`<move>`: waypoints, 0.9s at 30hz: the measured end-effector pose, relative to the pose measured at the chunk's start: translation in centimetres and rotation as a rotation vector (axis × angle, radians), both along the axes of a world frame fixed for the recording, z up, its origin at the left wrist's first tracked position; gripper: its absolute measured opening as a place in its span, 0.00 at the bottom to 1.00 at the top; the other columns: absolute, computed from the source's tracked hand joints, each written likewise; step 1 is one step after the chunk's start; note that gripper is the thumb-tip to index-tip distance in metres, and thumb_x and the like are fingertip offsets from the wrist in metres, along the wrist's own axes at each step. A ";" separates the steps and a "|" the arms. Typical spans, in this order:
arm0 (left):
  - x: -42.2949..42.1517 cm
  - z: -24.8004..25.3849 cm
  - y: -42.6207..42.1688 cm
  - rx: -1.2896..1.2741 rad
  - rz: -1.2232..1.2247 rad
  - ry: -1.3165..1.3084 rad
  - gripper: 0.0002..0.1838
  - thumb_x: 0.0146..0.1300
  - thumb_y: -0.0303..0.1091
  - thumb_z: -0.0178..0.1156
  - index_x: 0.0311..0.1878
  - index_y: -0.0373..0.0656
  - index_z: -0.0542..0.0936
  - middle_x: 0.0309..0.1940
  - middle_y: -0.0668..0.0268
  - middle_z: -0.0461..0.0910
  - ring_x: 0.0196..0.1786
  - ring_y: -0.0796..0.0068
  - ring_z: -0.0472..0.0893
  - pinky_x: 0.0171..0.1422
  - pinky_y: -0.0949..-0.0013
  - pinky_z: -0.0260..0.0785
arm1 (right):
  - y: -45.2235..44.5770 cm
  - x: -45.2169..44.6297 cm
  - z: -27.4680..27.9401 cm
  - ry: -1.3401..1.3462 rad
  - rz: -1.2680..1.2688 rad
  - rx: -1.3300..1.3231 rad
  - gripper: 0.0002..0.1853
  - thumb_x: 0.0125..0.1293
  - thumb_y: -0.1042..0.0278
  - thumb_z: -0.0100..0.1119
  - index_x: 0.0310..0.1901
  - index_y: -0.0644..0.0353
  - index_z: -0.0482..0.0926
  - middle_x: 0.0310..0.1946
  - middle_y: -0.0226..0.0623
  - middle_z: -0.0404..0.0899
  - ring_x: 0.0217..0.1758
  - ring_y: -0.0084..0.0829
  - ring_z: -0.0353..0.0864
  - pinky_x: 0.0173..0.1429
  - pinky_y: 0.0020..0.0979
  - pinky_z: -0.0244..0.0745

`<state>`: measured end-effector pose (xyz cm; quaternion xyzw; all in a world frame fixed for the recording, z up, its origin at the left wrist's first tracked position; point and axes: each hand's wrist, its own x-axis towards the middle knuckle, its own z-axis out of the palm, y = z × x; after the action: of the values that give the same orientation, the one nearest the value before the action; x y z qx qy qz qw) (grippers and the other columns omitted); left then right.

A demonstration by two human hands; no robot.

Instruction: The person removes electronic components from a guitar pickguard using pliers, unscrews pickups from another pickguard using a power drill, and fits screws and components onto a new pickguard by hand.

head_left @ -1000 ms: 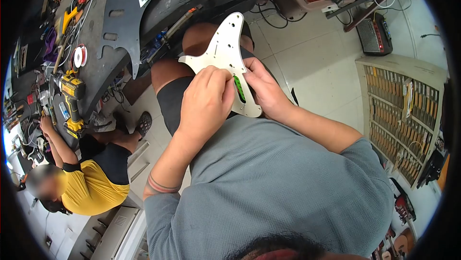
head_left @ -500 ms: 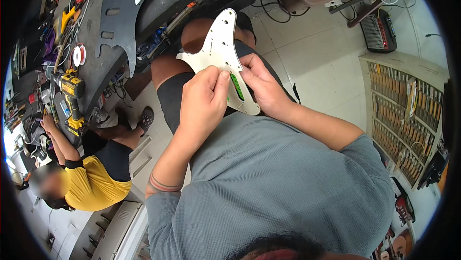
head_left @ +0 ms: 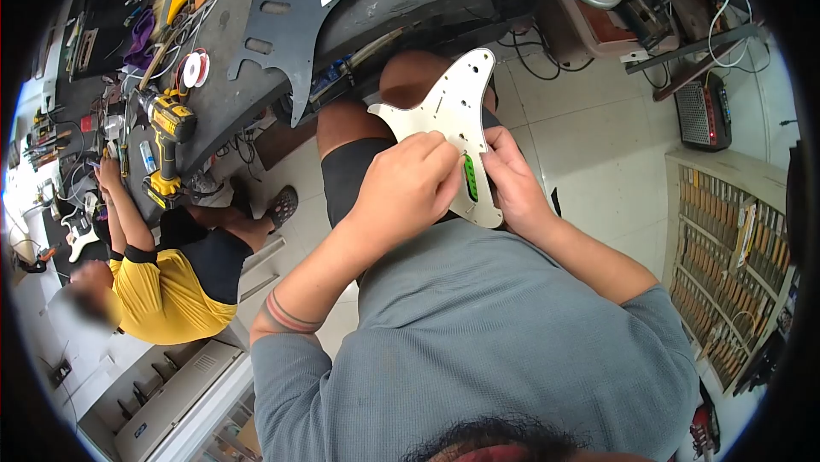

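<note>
Cream pickguard, held above the lap: the right hand grips its edge, while the left hand has its fingers curled narrow beside the green pickup, anything between them being hidden. Should the right grip loosen under left-hand pressure, the pickguard would probably tilt and slide toward the floor.

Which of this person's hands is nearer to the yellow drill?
Left. The left hand is to the right of the drill, at the white plate; the right hand is farther right, holding the plate's right edge.
</note>
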<state>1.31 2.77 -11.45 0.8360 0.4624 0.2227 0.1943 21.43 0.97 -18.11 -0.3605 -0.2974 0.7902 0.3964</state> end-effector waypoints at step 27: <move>0.5 0.9 -0.1 -0.706 0.321 -0.387 0.17 0.81 0.29 0.64 0.30 0.34 0.81 0.25 0.66 0.81 0.30 0.81 0.81 0.36 0.71 0.72 | 0.2 -0.2 0.4 -0.032 -0.009 -0.015 0.15 0.96 0.59 0.42 0.65 0.62 0.70 0.56 0.36 0.80 0.58 0.20 0.80 0.66 0.28 0.78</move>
<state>1.77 2.72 -10.60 0.5783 0.5895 0.2310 0.5145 21.21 1.14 -17.75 -0.3775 -0.2961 0.7847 0.3924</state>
